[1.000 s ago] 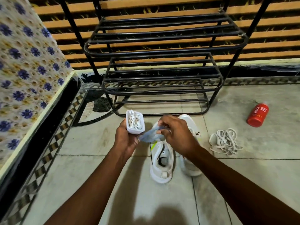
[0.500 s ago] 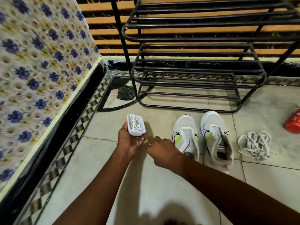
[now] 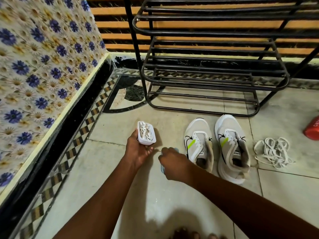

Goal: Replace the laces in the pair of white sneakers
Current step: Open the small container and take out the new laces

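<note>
- Our left hand (image 3: pixel 138 150) cups a small white tub (image 3: pixel 146 134) of fresh white laces (image 3: pixel 146 132), fingers curled under it.
- Our right hand (image 3: pixel 172 163) is down at the floor (image 3: pixel 120 169) over a pale blue lid (image 3: pixel 162 167); we can't tell whether it grips it.
- The white sneakers (image 3: pixel 217 145) stand just right of that hand, toes pointing away from us, eyelets bare.
- So the right hand is nearer; the near shoe's long axis runs away from us.
- The old laces (image 3: pixel 272 151) lie heaped beyond the pair.
</note>
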